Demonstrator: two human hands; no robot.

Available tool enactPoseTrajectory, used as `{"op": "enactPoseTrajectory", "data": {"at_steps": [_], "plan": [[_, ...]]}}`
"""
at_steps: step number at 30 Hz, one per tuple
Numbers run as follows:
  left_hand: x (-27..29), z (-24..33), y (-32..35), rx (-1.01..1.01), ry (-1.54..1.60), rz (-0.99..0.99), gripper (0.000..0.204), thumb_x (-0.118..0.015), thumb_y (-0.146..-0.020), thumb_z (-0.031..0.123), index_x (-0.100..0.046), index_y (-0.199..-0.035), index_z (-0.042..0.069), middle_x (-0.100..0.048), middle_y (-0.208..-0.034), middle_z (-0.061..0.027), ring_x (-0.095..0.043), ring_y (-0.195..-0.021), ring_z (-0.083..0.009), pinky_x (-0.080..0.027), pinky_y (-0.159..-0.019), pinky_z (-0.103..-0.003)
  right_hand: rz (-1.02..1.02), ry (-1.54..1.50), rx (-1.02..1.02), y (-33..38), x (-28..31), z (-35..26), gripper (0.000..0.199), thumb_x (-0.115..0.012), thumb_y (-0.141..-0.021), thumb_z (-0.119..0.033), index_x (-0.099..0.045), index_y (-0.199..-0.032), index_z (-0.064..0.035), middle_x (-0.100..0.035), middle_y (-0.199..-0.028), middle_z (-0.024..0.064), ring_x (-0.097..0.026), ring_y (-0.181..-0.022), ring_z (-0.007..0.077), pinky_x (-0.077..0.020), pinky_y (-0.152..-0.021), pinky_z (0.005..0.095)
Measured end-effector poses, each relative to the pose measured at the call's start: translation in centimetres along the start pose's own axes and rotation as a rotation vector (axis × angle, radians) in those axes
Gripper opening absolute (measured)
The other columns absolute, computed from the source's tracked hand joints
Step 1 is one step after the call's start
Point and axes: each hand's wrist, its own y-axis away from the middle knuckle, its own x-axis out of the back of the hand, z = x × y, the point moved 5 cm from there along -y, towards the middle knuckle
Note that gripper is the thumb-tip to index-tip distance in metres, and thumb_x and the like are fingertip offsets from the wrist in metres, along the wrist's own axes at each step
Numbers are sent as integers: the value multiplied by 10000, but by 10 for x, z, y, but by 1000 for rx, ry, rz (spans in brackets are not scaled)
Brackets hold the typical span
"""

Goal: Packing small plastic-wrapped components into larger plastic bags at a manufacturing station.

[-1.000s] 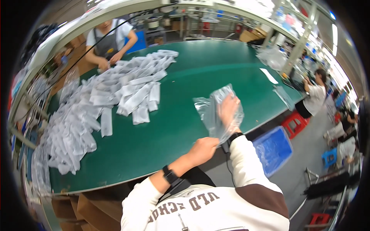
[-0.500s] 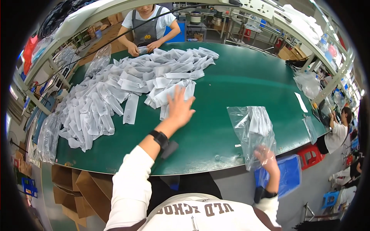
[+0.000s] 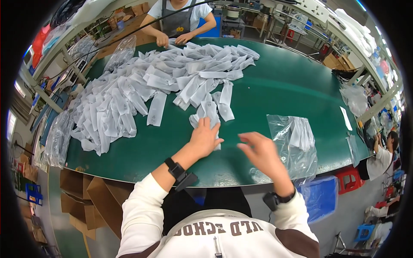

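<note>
- The left hand [image 3: 205, 138] lies palm down on a small stack of white flat packets [image 3: 208, 115] near the middle of the green table [image 3: 275, 90]; its fingers are spread and flat on the lower packets, and whether they pinch anything cannot be told.
- The right hand [image 3: 260, 154] hovers just at 3 o'clock of the left one, fingers loosely open and blurred, holding nothing that can be seen.
- At 3 o'clock of the right hand lies a clear plastic bag [image 3: 297, 146] with a few white packets inside, flat on the table close to its near edge; the hand's far side overlaps the bag's lower corner.
- From 9 to 12 o'clock of the left hand a big heap of white packets [image 3: 142, 90] spreads over the table's left half, with nothing between it and the hand but bare green.
- At 12 o'clock, across the table, another person's hands [image 3: 174, 39] rest at the heap's far end; their head is cut off by the picture's top.
- A second clear bag [image 3: 120, 51] lies at the heap's 11 o'clock corner, its contents hard to make out.
- Below the table at 7 o'clock stand brown cartons [image 3: 86, 193]; at 4 o'clock a blue bin [image 3: 320, 195], partly covered by the right sleeve.
- The table's right end bends away toward the rim, where things are too small to tell.
</note>
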Motion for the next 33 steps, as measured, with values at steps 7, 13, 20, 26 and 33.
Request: {"op": "enactPoseTrajectory", "data": {"at_steps": [7,13,20,26,33], "plan": [[6,-17,53,77,467,104,636,-696,-868,84,-407,-1430,14,-504,-1324,-248,-522,-1234,-386,-525,-929,-446,-151,220,216,-32,-80,-17,493,-797,-760,-176,-648,-1230,-151,-594,-1061,126,-647,-796,314,-540,-674,389],[7,-20,73,150,968,129,580,-626,-886,-29,-381,-1412,-30,-512,-1346,-237,-547,-1268,-326,-552,-930,-384,14,351,419,-32,-99,-4,462,-762,-725,-97,-656,-1172,-143,-580,-1125,115,-641,-776,310,-543,-681,395],[18,-18,83,150,957,229,571,-622,-911,-3,-381,-1428,-10,-509,-1374,-191,-542,-1268,-288,-526,-965,-382,144,82,531,-54,-78,8,207,-633,-819,24,-616,-1012,-51,-636,-979,129,-635,-674,225,-515,-599,319],[99,9,101,21,150,784,534,-715,-840,45,-490,-1323,10,-563,-1261,-180,-602,-1109,-323,-532,-851,-418,136,-745,26,-62,-33,-28,189,-457,-1045,-147,-589,-1027,-13,-622,-834,29,-565,-666,70,-463,-610,232],[41,-15,120,20,489,326,328,-751,-797,91,-622,-1089,18,-610,-991,-100,-581,-967,-306,-473,-815,-417,-38,-490,81,-59,-88,-11,180,-524,-1018,-172,-597,-1060,-13,-627,-826,54,-609,-705,156,-485,-615,282]]}}
